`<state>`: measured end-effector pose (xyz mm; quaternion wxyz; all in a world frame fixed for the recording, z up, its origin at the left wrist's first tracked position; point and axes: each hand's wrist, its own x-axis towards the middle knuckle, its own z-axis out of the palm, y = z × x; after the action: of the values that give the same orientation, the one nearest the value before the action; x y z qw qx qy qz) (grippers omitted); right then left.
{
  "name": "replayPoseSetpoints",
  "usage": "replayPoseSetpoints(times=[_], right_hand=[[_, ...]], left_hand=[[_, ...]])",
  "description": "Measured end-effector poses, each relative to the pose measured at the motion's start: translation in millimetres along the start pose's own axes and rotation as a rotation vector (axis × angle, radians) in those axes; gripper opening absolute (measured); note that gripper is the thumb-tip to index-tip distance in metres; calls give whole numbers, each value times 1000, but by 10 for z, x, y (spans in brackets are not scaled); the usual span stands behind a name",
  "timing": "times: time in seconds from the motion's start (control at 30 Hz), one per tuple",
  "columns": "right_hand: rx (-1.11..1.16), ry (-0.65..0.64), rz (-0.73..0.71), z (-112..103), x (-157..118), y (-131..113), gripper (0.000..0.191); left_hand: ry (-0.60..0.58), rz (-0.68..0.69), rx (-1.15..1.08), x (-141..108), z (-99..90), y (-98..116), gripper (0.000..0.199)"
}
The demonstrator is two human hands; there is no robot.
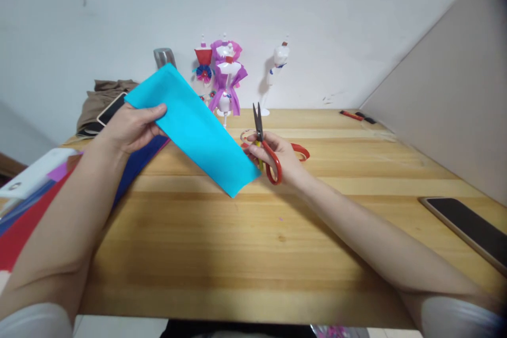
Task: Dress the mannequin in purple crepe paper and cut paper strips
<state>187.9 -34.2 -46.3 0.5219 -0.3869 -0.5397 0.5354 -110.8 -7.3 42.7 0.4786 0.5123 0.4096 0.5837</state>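
Observation:
My left hand (137,125) grips a turquoise sheet (194,129) near its upper left end, thumb on top and fingers underneath. Whether the sheet is cloth or paper I cannot tell. It slants down to the right above the table, its lower right edge slightly curved. In my right hand (279,153) is a pair of scissors (272,161) with red handles, the dark blades slightly parted and pointing up and away. The fingertips of this hand are close to the sheet's right corner; whether they touch it is unclear.
Small mannequins (228,71) in purple and red outfits stand at the back of the wooden table (253,259), with another mannequin (281,55) to their right. Coloured sheets (37,211) lie at left. A phone (471,227) rests at right, and a red roll (301,152) behind my right hand.

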Motion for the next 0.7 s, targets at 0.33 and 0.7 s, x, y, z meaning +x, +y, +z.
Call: replayPoseSetpoints(times=[0.33,0.7], right_hand=[[-186,-48,-51,-51,49,116,43],[-354,-133,-53,-66,-31,79,24]], left_hand=[[58,54,-1,48,-117,42,41],[-74,29,257,120,-246,-43,59]])
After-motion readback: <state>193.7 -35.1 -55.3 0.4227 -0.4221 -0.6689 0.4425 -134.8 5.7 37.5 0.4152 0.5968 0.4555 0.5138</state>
